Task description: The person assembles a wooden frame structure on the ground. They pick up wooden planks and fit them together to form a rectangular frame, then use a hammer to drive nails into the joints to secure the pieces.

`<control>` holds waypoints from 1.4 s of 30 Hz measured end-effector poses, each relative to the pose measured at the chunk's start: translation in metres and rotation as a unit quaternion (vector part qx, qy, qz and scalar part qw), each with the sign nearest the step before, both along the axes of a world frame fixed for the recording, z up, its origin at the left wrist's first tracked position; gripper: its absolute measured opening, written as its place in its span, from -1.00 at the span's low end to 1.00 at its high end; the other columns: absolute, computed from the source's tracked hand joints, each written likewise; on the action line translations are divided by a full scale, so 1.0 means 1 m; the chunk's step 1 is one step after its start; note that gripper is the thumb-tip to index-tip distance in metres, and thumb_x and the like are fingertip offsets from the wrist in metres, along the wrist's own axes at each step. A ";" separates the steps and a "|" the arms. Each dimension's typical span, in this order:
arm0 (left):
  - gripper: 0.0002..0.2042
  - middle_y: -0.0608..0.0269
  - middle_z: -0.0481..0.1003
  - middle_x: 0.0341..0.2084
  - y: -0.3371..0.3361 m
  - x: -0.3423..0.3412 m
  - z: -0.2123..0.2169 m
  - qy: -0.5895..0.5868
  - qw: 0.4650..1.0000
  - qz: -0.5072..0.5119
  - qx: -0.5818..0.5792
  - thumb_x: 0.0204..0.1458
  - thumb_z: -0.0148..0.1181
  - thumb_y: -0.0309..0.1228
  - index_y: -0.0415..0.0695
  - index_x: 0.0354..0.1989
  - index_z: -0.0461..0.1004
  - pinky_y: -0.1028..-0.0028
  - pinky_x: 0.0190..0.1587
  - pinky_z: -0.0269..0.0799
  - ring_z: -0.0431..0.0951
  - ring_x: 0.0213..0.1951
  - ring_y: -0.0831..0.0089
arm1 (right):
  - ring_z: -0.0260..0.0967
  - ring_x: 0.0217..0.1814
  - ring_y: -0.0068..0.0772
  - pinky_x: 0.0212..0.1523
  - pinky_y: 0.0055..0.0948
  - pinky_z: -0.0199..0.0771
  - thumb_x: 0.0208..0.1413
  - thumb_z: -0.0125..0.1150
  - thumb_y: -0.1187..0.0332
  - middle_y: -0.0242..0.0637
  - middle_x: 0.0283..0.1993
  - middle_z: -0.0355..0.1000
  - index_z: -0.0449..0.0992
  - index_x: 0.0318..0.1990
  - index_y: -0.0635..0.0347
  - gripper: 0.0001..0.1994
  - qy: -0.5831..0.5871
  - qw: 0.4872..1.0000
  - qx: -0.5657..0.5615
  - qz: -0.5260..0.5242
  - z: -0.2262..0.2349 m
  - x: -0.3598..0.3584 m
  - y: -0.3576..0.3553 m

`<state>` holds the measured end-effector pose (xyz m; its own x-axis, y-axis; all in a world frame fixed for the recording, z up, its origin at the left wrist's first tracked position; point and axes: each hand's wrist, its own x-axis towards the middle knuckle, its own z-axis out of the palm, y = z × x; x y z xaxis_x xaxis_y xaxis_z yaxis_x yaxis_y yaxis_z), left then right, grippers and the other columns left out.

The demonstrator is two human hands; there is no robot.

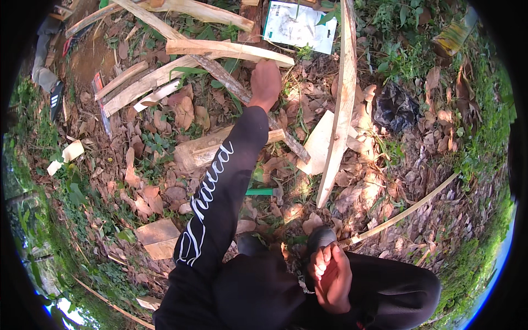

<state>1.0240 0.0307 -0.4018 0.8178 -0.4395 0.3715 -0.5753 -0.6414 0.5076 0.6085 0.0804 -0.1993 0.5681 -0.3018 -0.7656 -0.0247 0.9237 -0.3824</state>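
My left hand stretches far forward and is closed on the right end of a pale split wooden strip. Its fingertips are partly hidden against the wood. Under that strip, a thin bark-covered pole slants down to the right across the ground. My right hand rests by my bent right knee, palm up, the fingers loosely curled, and nothing shows in it. Just right of my left hand, a long split wooden stave lies pointing toward me.
A white printed packet lies at the top. A black plastic bag is to the right. A saw-like blade, wood offcuts and a green-handled tool lie among dry leaves. Another person's leg shows far left.
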 end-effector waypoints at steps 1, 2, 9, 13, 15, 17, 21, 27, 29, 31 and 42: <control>-0.87 -0.17 0.49 -0.34 -0.005 -0.003 -0.001 -0.008 1.000 -0.004 0.001 0.03 0.07 -0.52 -0.32 -0.43 0.52 0.04 -0.20 0.47 0.55 -0.31 -0.18 | 0.05 -0.53 -0.63 -0.50 -0.61 0.08 0.36 -0.17 0.22 -0.42 -0.51 0.17 0.22 -0.37 0.10 -0.75 0.008 1.000 -0.004 -0.002 0.000 -0.001 -0.001; -0.88 -0.16 0.48 -0.36 -0.003 -0.003 -0.005 -0.009 1.000 0.003 0.002 0.01 0.08 -0.54 -0.32 -0.44 0.52 0.05 -0.21 0.47 0.55 -0.31 -0.16 | 0.05 -0.52 -0.63 -0.50 -0.61 0.07 0.36 -0.17 0.21 -0.42 -0.50 0.17 0.21 -0.36 0.10 -0.75 0.005 1.000 0.003 -0.006 0.001 -0.002 0.000; -0.87 -0.19 0.50 -0.36 -0.002 0.002 -0.021 0.035 0.998 0.044 0.002 0.01 0.13 -0.51 -0.33 -0.46 0.53 0.05 -0.21 0.48 0.56 -0.28 -0.17 | 0.06 -0.50 -0.62 -0.48 -0.61 0.09 0.37 -0.15 0.22 -0.41 -0.49 0.14 0.20 -0.35 0.13 -0.75 -0.004 1.000 -0.006 -0.011 -0.004 -0.006 -0.001; -0.86 -0.19 0.52 -0.34 -0.001 0.005 -0.024 0.063 0.994 0.086 0.021 0.02 0.14 -0.49 -0.33 -0.44 0.54 0.05 -0.20 0.50 0.57 -0.24 -0.16 | 0.07 -0.49 -0.61 -0.47 -0.61 0.12 0.38 -0.13 0.24 -0.41 -0.48 0.14 0.20 -0.36 0.12 -0.75 -0.019 1.000 0.009 0.001 -0.003 -0.006 0.000; -0.85 -0.18 0.52 -0.33 -0.007 0.004 -0.021 0.072 0.993 0.086 0.040 0.04 0.14 -0.47 -0.33 -0.43 0.55 0.06 -0.19 0.50 0.57 -0.22 -0.16 | 0.08 -0.49 -0.61 -0.47 -0.60 0.12 0.37 -0.13 0.24 -0.42 -0.47 0.13 0.19 -0.37 0.11 -0.75 -0.020 1.000 0.009 0.004 0.001 -0.005 0.001; -0.84 -0.16 0.53 -0.34 -0.008 0.002 -0.018 0.075 0.992 0.078 0.066 0.05 0.14 -0.46 -0.32 -0.44 0.55 0.05 -0.18 0.50 0.57 -0.22 -0.15 | 0.08 -0.49 -0.62 -0.47 -0.60 0.13 0.37 -0.12 0.24 -0.44 -0.48 0.13 0.19 -0.38 0.10 -0.75 -0.021 1.000 0.009 0.003 0.003 -0.004 0.002; -0.84 -0.14 0.54 -0.36 -0.003 -0.003 -0.016 0.043 0.996 0.068 0.039 0.05 0.12 -0.46 -0.29 -0.47 0.55 0.04 -0.20 0.50 0.57 -0.24 -0.17 | 0.08 -0.49 -0.62 -0.48 -0.60 0.12 0.36 -0.11 0.25 -0.46 -0.48 0.11 0.18 -0.38 0.08 -0.77 -0.035 0.999 0.015 0.009 0.008 -0.009 0.007; -0.83 -0.19 0.54 -0.39 -0.002 0.002 -0.021 0.057 0.995 0.077 -0.021 0.04 0.12 -0.45 -0.32 -0.47 0.52 0.01 -0.21 0.48 0.56 -0.27 -0.18 | 0.05 -0.49 -0.64 -0.49 -0.60 0.10 0.35 -0.09 0.24 -0.48 -0.47 0.08 0.18 -0.38 0.07 -0.77 -0.033 0.999 -0.001 0.008 0.005 -0.014 0.004; -0.85 -0.22 0.53 -0.40 -0.003 0.000 -0.022 0.055 0.995 0.081 -0.030 0.01 0.15 -0.47 -0.33 -0.43 0.54 0.02 -0.21 0.49 0.56 -0.27 -0.18 | 0.04 -0.49 -0.64 -0.49 -0.60 0.09 0.34 -0.09 0.23 -0.48 -0.46 0.07 0.18 -0.38 0.07 -0.76 -0.028 1.000 0.001 -0.005 0.004 -0.017 0.001; -0.86 -0.23 0.53 -0.39 -0.006 0.002 -0.022 0.120 0.989 0.082 -0.025 0.00 0.17 -0.47 -0.33 -0.41 0.55 0.03 -0.20 0.49 0.56 -0.26 -0.17 | 0.04 -0.49 -0.64 -0.49 -0.61 0.08 0.35 -0.09 0.22 -0.48 -0.45 0.07 0.18 -0.37 0.07 -0.76 -0.023 1.000 -0.015 -0.005 0.001 -0.017 -0.003; -0.90 -0.08 0.51 -0.36 -0.005 0.007 -0.036 0.031 0.997 0.047 0.062 0.05 0.10 -0.49 -0.24 -0.42 0.50 0.05 -0.21 0.50 0.56 -0.27 -0.11 | 0.04 -0.50 -0.67 -0.50 -0.62 0.09 0.36 -0.08 0.22 -0.48 -0.48 0.08 0.18 -0.38 0.07 -0.75 0.000 1.000 -0.025 0.007 0.003 -0.013 0.003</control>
